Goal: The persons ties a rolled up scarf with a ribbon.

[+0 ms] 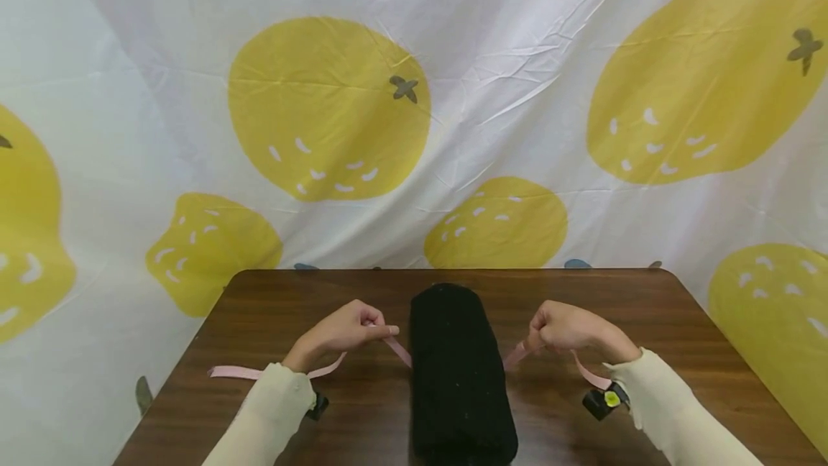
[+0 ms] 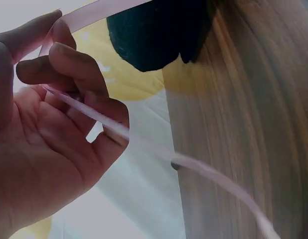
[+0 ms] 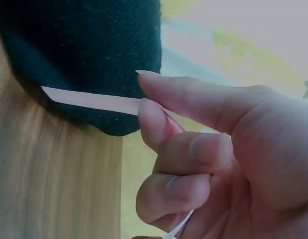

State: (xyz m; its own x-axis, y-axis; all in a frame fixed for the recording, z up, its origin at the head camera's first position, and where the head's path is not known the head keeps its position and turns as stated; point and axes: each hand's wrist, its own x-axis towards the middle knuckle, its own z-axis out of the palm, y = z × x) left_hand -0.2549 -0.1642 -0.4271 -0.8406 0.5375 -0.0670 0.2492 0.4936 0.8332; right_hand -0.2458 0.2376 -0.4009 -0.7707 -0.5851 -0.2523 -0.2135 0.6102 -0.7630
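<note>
Black rolled knit fabric bundle [image 1: 461, 372] at lower centre of frame on dark wooden tabletop [image 1: 679, 322], long axis running away from person. Thin pink ribbon [image 1: 394, 345] passes under it, ends out both sides. Left hand [image 1: 343, 331] pinches left end, right hand [image 1: 566, 328] pinches right end, fingers [image 3: 159, 119] curled tight. Both hands flank roll, about equally near
</note>
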